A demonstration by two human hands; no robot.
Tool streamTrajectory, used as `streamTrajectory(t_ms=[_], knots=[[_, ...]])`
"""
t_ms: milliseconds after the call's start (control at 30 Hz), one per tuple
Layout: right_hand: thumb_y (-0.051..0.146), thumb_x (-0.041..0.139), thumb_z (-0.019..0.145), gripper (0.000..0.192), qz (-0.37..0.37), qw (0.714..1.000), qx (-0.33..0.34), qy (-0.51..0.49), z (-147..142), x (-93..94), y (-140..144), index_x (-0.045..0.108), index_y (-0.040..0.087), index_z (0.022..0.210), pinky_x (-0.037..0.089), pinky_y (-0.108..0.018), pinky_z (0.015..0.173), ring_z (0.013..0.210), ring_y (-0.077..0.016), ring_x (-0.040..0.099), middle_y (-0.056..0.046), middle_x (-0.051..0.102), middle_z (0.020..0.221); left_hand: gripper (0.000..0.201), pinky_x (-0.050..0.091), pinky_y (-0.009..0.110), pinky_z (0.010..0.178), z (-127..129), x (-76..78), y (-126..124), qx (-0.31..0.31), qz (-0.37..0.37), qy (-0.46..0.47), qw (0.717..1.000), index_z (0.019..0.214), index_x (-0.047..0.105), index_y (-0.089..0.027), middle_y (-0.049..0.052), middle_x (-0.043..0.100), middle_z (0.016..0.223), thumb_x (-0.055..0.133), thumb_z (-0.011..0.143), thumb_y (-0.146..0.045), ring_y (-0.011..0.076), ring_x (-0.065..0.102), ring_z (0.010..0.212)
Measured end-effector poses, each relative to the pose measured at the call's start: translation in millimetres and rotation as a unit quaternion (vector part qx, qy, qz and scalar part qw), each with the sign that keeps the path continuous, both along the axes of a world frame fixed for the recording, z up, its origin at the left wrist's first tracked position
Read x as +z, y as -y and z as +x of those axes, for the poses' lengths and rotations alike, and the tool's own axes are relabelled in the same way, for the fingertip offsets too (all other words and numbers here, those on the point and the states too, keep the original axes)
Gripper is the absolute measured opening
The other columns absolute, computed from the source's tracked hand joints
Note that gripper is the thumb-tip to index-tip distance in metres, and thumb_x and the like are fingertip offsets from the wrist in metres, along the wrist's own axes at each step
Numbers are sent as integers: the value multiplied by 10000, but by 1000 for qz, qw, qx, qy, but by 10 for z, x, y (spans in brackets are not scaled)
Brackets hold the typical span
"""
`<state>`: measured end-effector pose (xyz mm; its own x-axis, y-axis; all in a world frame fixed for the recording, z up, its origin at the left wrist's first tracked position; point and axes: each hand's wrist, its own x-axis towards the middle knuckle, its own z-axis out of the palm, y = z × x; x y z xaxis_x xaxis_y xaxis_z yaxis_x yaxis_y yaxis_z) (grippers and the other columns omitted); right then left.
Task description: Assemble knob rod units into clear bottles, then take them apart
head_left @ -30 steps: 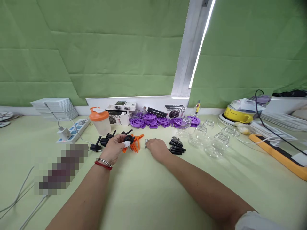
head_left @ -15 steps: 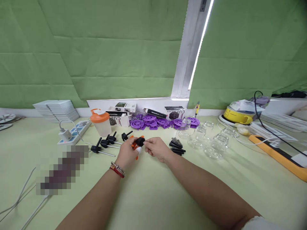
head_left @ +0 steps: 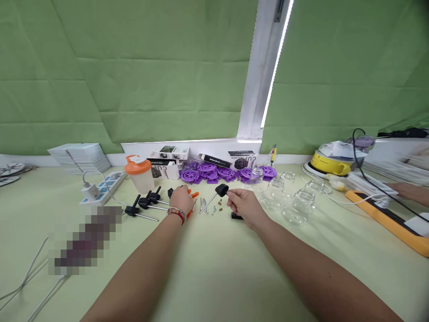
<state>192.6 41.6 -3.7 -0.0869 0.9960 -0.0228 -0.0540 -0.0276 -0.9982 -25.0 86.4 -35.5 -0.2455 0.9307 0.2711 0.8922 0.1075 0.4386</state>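
Note:
My right hand (head_left: pixel 246 206) pinches a black knob with a metal rod (head_left: pixel 221 190) by its right side; the rod points down to the left. My left hand (head_left: pixel 181 199) is low over the orange parts (head_left: pixel 193 194), its fingers hidden beneath it. A black handle (head_left: pixel 170 192) shows just left of that hand. Several similar black handles with metal rods (head_left: pixel 145 202) lie farther left. Between my hands are loose metal rods (head_left: pixel 205 205) and small brass-coloured and silver pieces (head_left: pixel 220 203). Black cylindrical parts (head_left: pixel 236 216) lie partly hidden under my right hand.
Purple wheel-like parts (head_left: pixel 208 170) and printed boxes (head_left: pixel 167 171) line the back. Clear jars (head_left: pixel 300 205) stand right of my hand. An orange-lidded cup (head_left: pixel 139 174) and power strip (head_left: pixel 110 185) are left. Another person's hand (head_left: pixel 412 192) is at far right.
My hands have moved apart, the right one moving right with the black knob and rod. My left hand has turned palm down. Loose rods and small pieces now show between them.

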Motion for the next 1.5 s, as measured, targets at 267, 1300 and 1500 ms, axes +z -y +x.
streamTrajectory(t_ms=[267, 1300, 1500], knots=[[353, 589, 744, 234, -22, 999, 24, 10, 10, -113, 60, 612, 132, 816, 274, -202, 418, 405, -45, 376, 19, 572, 577, 290, 399, 416, 911, 77, 56, 139, -27, 36, -40, 998, 1006, 619, -82, 189, 613, 1040, 496, 789, -229, 311, 538, 1050], [384, 545, 819, 346, -32, 953, 261, 151, 90, -507, 715, 586, 126, 1046, 386, -233, 536, 518, -76, 468, -12, 605, 725, 412, 498, 337, 675, -578, -83, 229, 144, 4, 23, 989, 1212, 374, -104, 172, 668, 919, 437, 807, -146, 275, 659, 851], [366, 546, 823, 355, -32, 951, 268, 152, 111, -479, 704, 587, 133, 1088, 393, -231, 545, 531, -79, 483, -21, 617, 749, 392, 491, 381, 753, -582, -71, 315, 125, 8, -22, 992, 1174, 450, -105, 199, 604, 1057, 463, 818, -270, 298, 619, 966]])
